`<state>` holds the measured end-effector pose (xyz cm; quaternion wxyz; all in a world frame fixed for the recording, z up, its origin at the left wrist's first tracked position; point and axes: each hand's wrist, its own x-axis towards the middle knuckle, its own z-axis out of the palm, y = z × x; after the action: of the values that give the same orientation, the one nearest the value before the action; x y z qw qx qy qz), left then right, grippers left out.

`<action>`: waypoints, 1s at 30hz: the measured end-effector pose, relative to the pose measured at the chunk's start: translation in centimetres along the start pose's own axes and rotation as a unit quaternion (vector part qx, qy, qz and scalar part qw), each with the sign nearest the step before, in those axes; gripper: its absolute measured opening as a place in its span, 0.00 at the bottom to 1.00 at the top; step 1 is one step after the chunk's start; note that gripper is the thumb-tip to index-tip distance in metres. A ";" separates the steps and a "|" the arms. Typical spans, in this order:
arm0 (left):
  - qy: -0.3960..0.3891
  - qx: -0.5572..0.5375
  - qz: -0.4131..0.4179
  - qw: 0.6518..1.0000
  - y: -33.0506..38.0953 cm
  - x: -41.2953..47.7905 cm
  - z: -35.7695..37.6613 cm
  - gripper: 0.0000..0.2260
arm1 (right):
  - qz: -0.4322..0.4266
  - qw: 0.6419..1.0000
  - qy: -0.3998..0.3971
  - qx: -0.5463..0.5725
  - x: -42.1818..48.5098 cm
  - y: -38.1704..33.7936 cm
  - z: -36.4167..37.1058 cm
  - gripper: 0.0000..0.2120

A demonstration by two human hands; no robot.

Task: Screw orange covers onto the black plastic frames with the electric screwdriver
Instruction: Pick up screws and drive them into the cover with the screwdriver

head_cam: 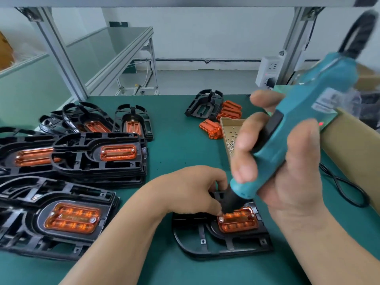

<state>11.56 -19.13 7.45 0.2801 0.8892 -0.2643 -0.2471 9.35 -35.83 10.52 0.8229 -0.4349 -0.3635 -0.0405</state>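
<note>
presently we find the right hand [287,167] clenched round the teal-bodied electric screwdriver [304,124], with the fingers wrapped over its black trigger bar. the tool slants down from that grip to its black nose. the nose meets the far left corner of the translucent orange plastic cover [239,222], directly below the grip. this cover sits in the recess of the black plastic frame [213,245], which lies flat on the green bench mat [176,145]. the left hand [191,188], left of the grip, has its fingers curled in at the nose. whether they pinch a screw or only steady the tip we cannot tell, since the nose hides them.

in our judgement the step in hand is driving a corner screw. to do it well, we would bring the tool nearer upright over the hole and keep the frame pinned flat. we would press lightly and stop once the head seats, lest the cover crack.

count:
- one screwdriver.
- one frame under work.
- five finished frames [82,159] showing orange covers in the stacks left of the grip, with more possibly hidden beneath.
- one bare black frame [205,105] beyond the grip.
- at least four loose orange covers [230,111] beside it.
- one cardboard tray [226,121] of small screws, too many to count.
</note>
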 end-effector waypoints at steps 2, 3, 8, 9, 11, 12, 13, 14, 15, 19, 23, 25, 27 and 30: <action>0.004 -0.011 -0.003 1.000 -0.2 0.0 0.0 0.12 | 0.018 0.995 0.102 0.001 0.0 -0.1 -1.6 0.23; 0.008 0.002 -0.002 1.000 -0.3 0.0 0.0 0.13 | 0.032 0.988 0.152 -0.001 0.1 -0.3 -2.4 0.22; 0.032 0.015 0.018 0.999 -0.2 -0.1 0.1 0.22 | 0.030 0.943 0.332 0.005 0.7 -0.4 -6.9 0.18; 0.040 0.016 0.022 0.999 0.0 -0.2 0.2 0.26 | 0.025 0.935 0.353 0.011 0.9 -0.3 -7.6 0.18; 0.046 0.028 0.032 0.998 0.3 -0.5 0.4 0.36 | 0.018 0.924 0.382 0.014 1.1 -0.1 -9.0 0.17; 0.041 0.038 0.039 0.998 0.6 -0.7 0.6 0.40 | 0.015 0.921 0.389 0.012 1.1 -0.1 -9.5 0.17; 0.032 0.053 0.046 0.997 0.8 -0.8 0.9 0.45 | 0.013 0.919 0.394 0.011 1.1 0.0 -9.9 0.16; 0.020 0.071 0.054 0.996 1.0 -0.9 1.1 0.48 | 0.012 0.918 0.395 0.011 1.1 0.0 -10.2 0.16; 0.010 0.093 0.063 0.994 1.2 -1.1 1.4 0.52 | 0.011 0.917 0.398 0.009 1.0 0.1 -10.5 0.16; 0.011 0.198 0.099 0.975 2.1 -1.4 2.5 0.53 | 0.014 0.914 0.405 0.006 1.0 0.5 -11.2 0.15; 0.035 0.222 0.102 0.969 2.7 -1.6 2.6 0.47 | 0.023 0.912 0.409 0.000 1.0 1.0 -11.7 0.15; 0.055 0.222 0.097 0.969 2.9 -2.1 2.0 0.44 | 0.023 0.912 0.410 0.004 1.0 1.1 -11.9 0.14; 0.076 0.229 0.089 0.966 3.0 -2.6 1.2 0.42 | 0.021 0.910 0.413 0.003 1.0 1.2 -11.9 0.14; 0.109 0.236 0.070 0.963 3.1 -3.8 -0.5 0.39 | 0.014 0.909 0.417 0.003 1.1 1.1 -11.9 0.15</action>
<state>7.99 -18.82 10.91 0.1063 0.9308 -0.3446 -0.0591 17.22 -43.77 6.23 0.9013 -0.3807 0.0188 -0.2059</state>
